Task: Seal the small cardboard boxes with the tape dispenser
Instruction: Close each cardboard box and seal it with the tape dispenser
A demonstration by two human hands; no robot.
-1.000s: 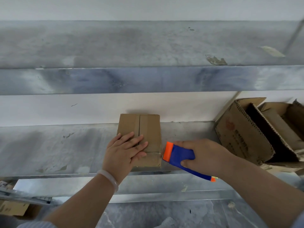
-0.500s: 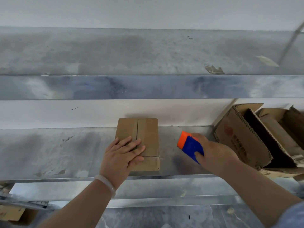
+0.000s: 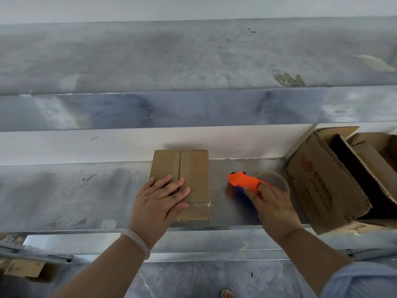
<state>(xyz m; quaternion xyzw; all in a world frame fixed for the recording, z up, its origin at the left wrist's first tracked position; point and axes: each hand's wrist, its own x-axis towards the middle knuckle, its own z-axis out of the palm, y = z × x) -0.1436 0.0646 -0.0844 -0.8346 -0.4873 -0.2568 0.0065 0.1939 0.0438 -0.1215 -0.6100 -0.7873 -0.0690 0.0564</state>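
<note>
Galvanised metal shelf (image 3: 64, 196), scuffed and dull, runs the full width of the view. An upper shelf (image 3: 150, 61) of the same metal carries two crumpled tape scraps (image 3: 287, 78) toward the right. White wall (image 3: 86, 145) shows behind, between the two levels. Item: small cardboard box (image 3: 193, 168), brown, flaps closed, lying flat on the lower shelf with its far end at the wall; a seam runs lengthwise along its top and clear tape glints over the near right corner. Item: large open carton (image 3: 322, 190), corrugated, red print on its side, tipped on the shelf at far right, with a second open carton (image 3: 376, 151) just behind it. Item: flattened cardboard (image 3: 23, 268), low at left, beneath the shelf. Left hand (image 3: 156, 201), white bracelet (image 3: 135, 239) at the wrist, lies flat on the near left part of the box top, fingers straight and slightly spread, gripping nothing and covering that end of the seam. Right hand (image 3: 272, 209), pale blue sleeve (image 3: 361, 280) at the forearm, has its fingers curled round the blue handle of the tape dispenser (image 3: 242, 181). The orange head points left toward the box, and the tape roll (image 3: 277, 179) sits at the dispenser's far right, near the large carton. The dispenser is right of the box and apart from it, over bare shelf, between box and carton. It is slightly blurred; whether it touches the shelf cannot be told.
</note>
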